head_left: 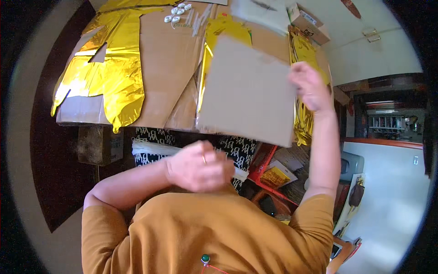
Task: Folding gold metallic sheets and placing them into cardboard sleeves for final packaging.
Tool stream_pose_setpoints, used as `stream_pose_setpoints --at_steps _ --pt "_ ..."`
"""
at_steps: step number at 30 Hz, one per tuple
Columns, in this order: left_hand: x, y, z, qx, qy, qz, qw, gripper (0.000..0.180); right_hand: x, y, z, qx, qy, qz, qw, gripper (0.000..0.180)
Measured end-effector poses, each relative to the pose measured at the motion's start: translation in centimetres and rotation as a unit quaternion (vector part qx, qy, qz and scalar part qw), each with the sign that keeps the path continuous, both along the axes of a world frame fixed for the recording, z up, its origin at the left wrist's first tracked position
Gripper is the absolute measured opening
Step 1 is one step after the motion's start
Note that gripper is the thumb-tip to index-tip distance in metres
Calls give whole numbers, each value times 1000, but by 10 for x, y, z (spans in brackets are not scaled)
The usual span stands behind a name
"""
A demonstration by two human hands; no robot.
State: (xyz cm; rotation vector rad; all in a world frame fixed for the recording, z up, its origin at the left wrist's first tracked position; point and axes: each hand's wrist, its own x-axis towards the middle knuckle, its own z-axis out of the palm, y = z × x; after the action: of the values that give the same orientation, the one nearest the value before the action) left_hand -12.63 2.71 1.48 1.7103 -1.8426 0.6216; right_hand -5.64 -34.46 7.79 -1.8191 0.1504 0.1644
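A flat grey-brown cardboard sheet (248, 89) is held up at a tilt over the front edge of the worktop, blurred by motion. My right hand (310, 86) is closed at its right edge, fingers bent around the border. In front of my chest, below the sheet and apart from it, is my left hand (198, 166), with a ring on one finger. Its fingers look curled but are smeared, and whether anything is in them cannot be made out. Behind the sheet, shiny gold foil (223, 29) shows, partly covered.
Flat gold foil balloons (123, 68) drape over the left of the cardboard-covered worktop (164, 59); more gold foil (303, 50) hangs at the right. Small white rolls (175, 13) and thin white sticks (200, 20) lie at the back. A cardboard box (308, 25) stands back right.
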Motion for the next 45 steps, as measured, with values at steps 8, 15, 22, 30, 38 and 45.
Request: stream_pose_setpoints --at_steps 8,15,22,30,38,45 --pt "34 -55 4 113 146 255 949 52 27 58 -50 -410 -69 22 909 20" --pt "60 -47 -16 152 172 275 933 50 63 48 -61 -422 -84 -25 902 22" --pt "62 -45 -22 141 187 266 935 51 125 56 -44 -72 131 -73 986 30" --pt "67 -43 -18 136 205 252 936 52 135 51 -40 -118 130 33 984 24" --pt "69 -43 -21 129 211 255 935 52 77 57 -30 -78 -77 118 987 32" --pt "72 -42 -23 108 201 230 946 48 9 63 -54 -427 -396 245 775 12"
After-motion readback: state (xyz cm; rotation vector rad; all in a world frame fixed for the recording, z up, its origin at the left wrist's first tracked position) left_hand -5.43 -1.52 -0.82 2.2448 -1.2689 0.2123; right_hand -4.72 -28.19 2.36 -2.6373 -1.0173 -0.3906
